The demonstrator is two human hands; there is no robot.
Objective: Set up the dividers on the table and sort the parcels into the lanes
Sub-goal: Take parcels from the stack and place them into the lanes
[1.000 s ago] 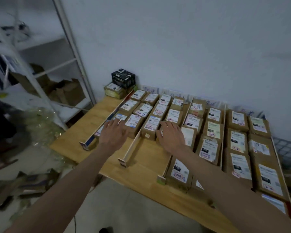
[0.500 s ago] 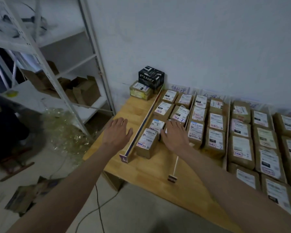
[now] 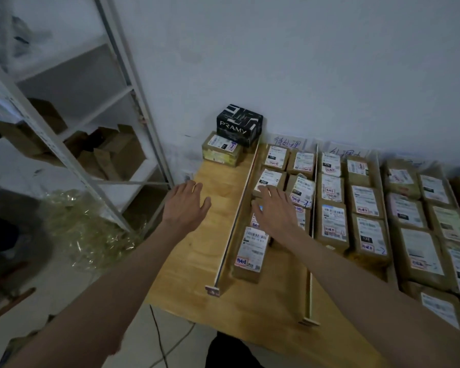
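Left hand (image 3: 185,205) fingers straight, slightly spread, over bare bench (image 3: 197,261) mid-frame, contact unclear. Right hand (image 3: 275,209) fingers spread flat on parcels (image 3: 332,224) in first lane, between left divider (image 3: 237,216) and second divider (image 3: 312,229). Black PRAMY box (image 3: 239,124) atop taped parcel, upper centre by wall. Metal shelving (image 3: 72,123) upper left. Right-edge parcels blurred, cut off; handwritten lane labels unreadable.

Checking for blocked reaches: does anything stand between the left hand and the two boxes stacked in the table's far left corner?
Nothing visible does. The left hand hovers open over bare table, and the black box on the taped parcel lies straight ahead, left of the leftmost divider.
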